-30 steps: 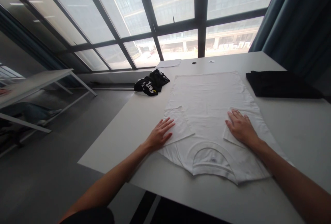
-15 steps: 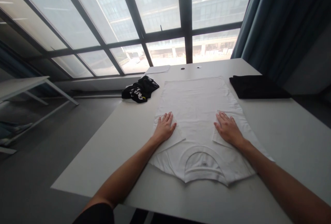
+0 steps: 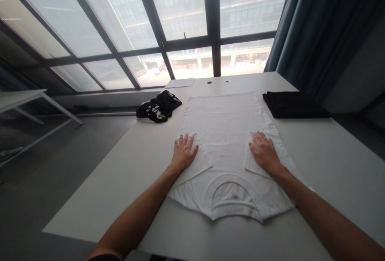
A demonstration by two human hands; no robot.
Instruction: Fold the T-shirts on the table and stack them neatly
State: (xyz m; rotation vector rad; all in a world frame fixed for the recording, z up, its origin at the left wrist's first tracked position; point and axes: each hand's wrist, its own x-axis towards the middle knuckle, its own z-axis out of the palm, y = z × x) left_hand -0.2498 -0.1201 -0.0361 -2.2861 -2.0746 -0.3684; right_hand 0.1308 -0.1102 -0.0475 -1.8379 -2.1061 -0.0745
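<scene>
A white T-shirt (image 3: 227, 132) lies flat on the white table (image 3: 126, 172), collar towards me, with both sleeves folded inward. My left hand (image 3: 183, 152) rests flat, fingers stretched out, on the left folded sleeve at the shirt's left edge. Over on the right folded sleeve, my right hand (image 3: 264, 152) presses down flat, fingers apart. Neither hand holds anything.
A crumpled black garment with white print (image 3: 158, 107) lies at the table's left edge. A folded black cloth (image 3: 293, 105) sits at the right. A thin white sheet (image 3: 180, 83) lies at the far edge by the windows. Another table (image 3: 18, 98) stands at the left.
My left hand slid from the table's bare surface onto the shirt's left sleeve, then slightly left. The camera view swung left to right, so everything shifted in the picture.
</scene>
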